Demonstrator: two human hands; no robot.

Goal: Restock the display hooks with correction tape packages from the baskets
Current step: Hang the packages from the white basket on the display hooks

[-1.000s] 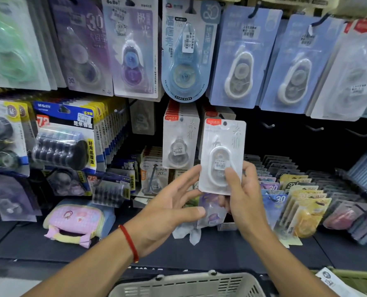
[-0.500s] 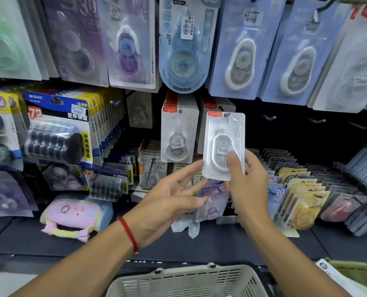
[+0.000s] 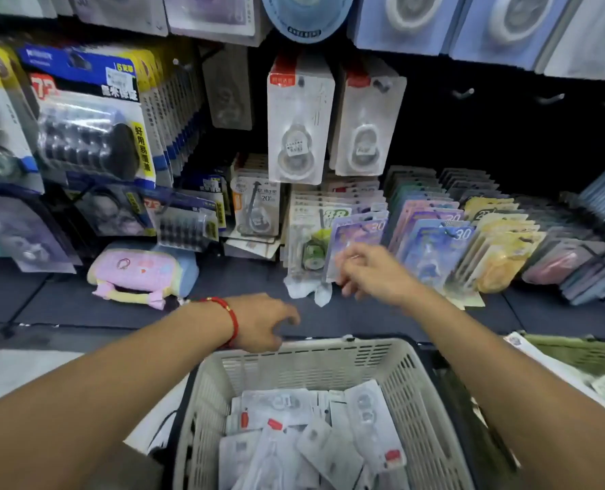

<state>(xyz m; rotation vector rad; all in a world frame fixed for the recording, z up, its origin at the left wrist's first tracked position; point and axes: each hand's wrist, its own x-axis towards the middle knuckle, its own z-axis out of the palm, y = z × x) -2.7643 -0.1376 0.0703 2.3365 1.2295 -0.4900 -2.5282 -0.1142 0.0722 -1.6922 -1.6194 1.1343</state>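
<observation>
White packages (image 3: 315, 443) with red corner tabs lie loose and overlapping in the pale basket (image 3: 417, 376) at the bottom of the view, some face up, some tilted. Two stacks of the same kind already hang side by side on the hooks: the left stack (image 3: 299, 122) and the right stack (image 3: 366, 125). Bare hooks (image 3: 465, 93) show to the right of them against the dark backing.

Both hands are empty. The left hand (image 3: 262, 321) hovers over the basket's far rim with fingers loosely curled downward; the right hand (image 3: 371, 274) is higher, above the shelf (image 3: 117, 313), fingers relaxed (blurred, so their exact pose is hard to read).

The step in hand appears to be fetching the next package. It would go best by lifting a single top one by its edge rather than digging, then turning it so the red tab and hang hole face up, and steadying it with the other hand before sliding it onto a hook.
</observation>
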